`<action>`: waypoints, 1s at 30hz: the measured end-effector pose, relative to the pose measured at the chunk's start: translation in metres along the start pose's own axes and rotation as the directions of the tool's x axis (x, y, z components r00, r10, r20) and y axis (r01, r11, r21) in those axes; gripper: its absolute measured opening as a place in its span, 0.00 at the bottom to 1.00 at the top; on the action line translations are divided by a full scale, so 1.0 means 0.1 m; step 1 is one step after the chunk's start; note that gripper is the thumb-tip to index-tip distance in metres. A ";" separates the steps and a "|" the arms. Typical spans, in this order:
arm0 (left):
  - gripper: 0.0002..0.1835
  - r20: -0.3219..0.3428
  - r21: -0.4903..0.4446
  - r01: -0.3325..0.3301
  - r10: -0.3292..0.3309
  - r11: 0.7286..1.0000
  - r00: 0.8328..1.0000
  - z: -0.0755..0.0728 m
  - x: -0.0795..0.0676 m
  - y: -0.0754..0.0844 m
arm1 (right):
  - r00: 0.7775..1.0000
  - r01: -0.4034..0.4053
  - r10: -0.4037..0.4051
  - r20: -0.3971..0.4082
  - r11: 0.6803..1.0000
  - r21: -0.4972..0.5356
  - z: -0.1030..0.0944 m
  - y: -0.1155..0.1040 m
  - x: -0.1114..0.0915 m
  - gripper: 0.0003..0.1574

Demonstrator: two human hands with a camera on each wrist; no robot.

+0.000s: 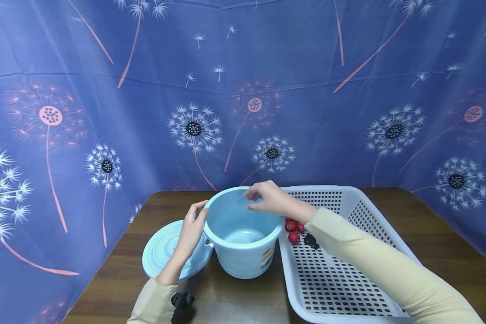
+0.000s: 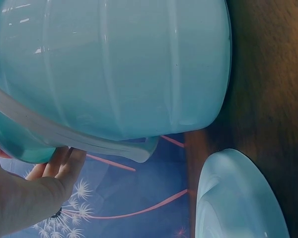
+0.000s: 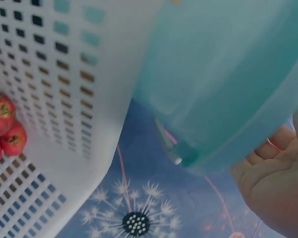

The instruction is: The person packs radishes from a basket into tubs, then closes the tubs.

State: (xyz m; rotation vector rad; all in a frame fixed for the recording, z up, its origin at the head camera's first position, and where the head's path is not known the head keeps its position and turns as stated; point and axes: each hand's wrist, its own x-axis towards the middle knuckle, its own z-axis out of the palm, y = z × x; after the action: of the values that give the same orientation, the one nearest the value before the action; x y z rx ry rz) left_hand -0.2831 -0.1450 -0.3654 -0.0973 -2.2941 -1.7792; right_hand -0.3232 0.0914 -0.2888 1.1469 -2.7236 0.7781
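The work in hand seems to be at the mouth of the blue bucket (image 1: 240, 258), which stands upright on the bench (image 1: 235, 301) with its lid (image 1: 157, 247) lying off beside it on the left. The left hand (image 1: 192, 225) grips the near-left part of the rim, fingers bent over the edge, and appears to steady it. The right hand (image 1: 269, 198) hangs over the far right of the mouth, its fingers loosely bent and parted from the thumb; it seems to have hold of nothing, though the rim partly hides the fingertips in the right wrist view. Just to the right of the bucket sits the white basket (image 1: 344, 288), with small red fruits (image 1: 293, 237) gathered on its left side. As I judge it, the next move calls for a firm left hold and a right hand that passes clear of both rims without knocking the bucket.
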 end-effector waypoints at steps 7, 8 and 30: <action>0.21 0.005 0.021 0.011 -0.012 1.000 1.000 -0.02 -0.02 0.01 | 0.996 -0.060 0.059 -0.069 0.998 -0.013 -0.12 0.08 -0.07 0.20; 0.21 0.005 0.020 0.011 -0.011 1.000 1.000 -0.02 -0.01 0.01 | 0.995 -0.065 0.064 -0.080 0.998 -0.018 -0.15 0.09 -0.08 0.21; 0.22 0.019 0.016 0.015 -0.016 1.000 1.000 0.00 -0.03 0.04 | 0.981 -0.136 0.132 -0.142 0.991 -0.013 -0.43 0.46 -0.53 0.18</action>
State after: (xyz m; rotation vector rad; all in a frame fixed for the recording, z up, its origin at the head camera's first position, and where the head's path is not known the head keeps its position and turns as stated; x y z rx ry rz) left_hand -0.2790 -0.1437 -0.3623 -0.0946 -2.3280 -1.7752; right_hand -0.3220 0.1734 -0.2848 0.8750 -2.7054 0.8088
